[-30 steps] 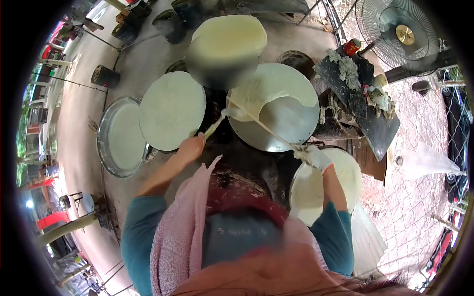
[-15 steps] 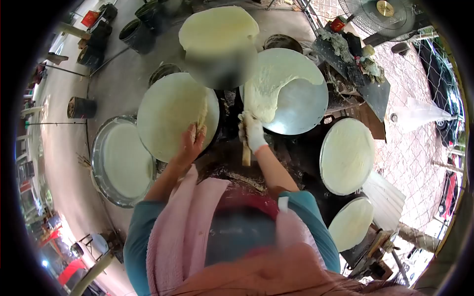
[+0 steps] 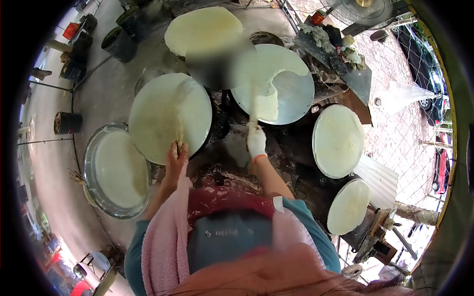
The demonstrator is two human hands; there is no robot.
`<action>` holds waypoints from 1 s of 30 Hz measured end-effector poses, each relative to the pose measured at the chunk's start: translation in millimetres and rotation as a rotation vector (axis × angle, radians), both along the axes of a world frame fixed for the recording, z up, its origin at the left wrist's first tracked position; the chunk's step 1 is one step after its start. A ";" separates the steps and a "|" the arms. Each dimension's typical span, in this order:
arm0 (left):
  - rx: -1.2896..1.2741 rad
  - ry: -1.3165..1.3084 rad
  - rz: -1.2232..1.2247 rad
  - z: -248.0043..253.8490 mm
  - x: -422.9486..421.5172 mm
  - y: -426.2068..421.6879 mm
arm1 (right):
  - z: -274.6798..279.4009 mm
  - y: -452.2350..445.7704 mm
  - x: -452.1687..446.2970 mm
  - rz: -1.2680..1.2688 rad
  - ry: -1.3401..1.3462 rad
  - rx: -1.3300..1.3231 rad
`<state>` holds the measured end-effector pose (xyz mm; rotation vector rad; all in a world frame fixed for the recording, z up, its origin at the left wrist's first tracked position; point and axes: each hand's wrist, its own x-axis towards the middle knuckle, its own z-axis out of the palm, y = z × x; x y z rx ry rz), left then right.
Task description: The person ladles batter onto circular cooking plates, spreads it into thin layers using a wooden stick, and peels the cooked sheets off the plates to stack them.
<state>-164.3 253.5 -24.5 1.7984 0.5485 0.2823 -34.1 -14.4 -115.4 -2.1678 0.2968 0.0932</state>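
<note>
Upper pale round (image 3: 205, 27), lower edge lost behind a dark blurred patch (image 3: 215, 66), itself unidentifiable, which also clouds the upper left of the right-hand pan (image 3: 297, 98). Tan brush (image 3: 179, 130) in the left hand (image 3: 176, 157), far end smeared; stick tool (image 3: 253, 108) in the gloved right hand (image 3: 256, 141), upper length blurred, gripped portion concealed by the fingers. Fan (image 3: 358, 12), cropped by the top edge; white lettering (image 3: 229, 232) on the wearer's front, illegible; left forearm (image 3: 157, 200), partly behind a pink towel (image 3: 168, 237).
</note>
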 end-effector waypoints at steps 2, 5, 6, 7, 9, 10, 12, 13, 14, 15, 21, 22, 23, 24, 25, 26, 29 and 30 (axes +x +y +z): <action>-0.362 0.170 -0.049 16.4 4.0 3.4 | 11.7 -14.7 -1.5 0.043 0.140 -0.089; 0.756 -0.061 -0.202 -31.8 -4.0 2.3 | 30.2 -66.5 15.9 -0.105 0.172 -0.130; 0.709 -0.061 -0.192 -20.7 -0.4 -6.7 | 18.3 -86.1 22.9 -0.132 0.131 -0.116; 0.662 -0.063 -0.181 -9.7 3.0 -15.8 | 8.5 -98.1 29.3 -0.152 0.185 0.045; -0.357 0.118 -0.062 67.6 19.2 -54.0 | 21.3 -102.9 28.6 -0.099 0.201 0.164; -0.342 0.123 -0.058 70.2 20.8 -62.4 | 42.6 -94.5 18.8 -0.029 0.160 0.123; -0.308 0.133 -0.047 75.3 23.2 -76.7 | -8.9 -109.0 -5.0 0.276 0.044 -0.129; -0.299 0.144 -0.035 80.8 24.8 -84.1 | 19.9 -116.7 -7.3 0.240 0.152 -0.219; -0.290 0.156 -0.022 87.4 26.5 -92.3 | 50.8 -126.5 -4.5 0.205 0.261 -0.310; -0.283 0.170 -0.008 91.2 27.3 -100.2 | 43.6 -145.3 5.0 0.138 0.190 -0.282; -0.212 0.178 0.014 98.8 28.3 -140.1 | 33.2 -198.0 37.8 0.222 0.063 -0.084; -0.206 0.190 0.022 100.9 26.6 -146.2 | 32.1 -197.1 22.1 0.338 0.084 -0.205; -0.201 0.202 0.031 103.1 23.9 -151.6 | 34.8 -202.2 9.1 0.352 0.180 -0.255; -0.196 0.211 0.044 104.6 23.1 -156.2 | 49.4 -204.4 4.2 0.367 0.273 -0.306; -0.186 0.206 0.058 104.7 22.6 -160.1 | 40.0 -217.3 6.8 0.313 0.243 -0.313; -0.175 0.206 0.070 103.6 20.9 -163.6 | 42.0 -227.3 17.8 0.267 0.176 -0.363; -0.159 0.203 0.074 103.8 21.4 -172.9 | 44.1 -241.0 75.3 0.158 0.119 -0.338; -0.163 0.195 0.069 105.9 24.5 -176.9 | 45.8 -242.3 90.1 0.149 0.107 -0.330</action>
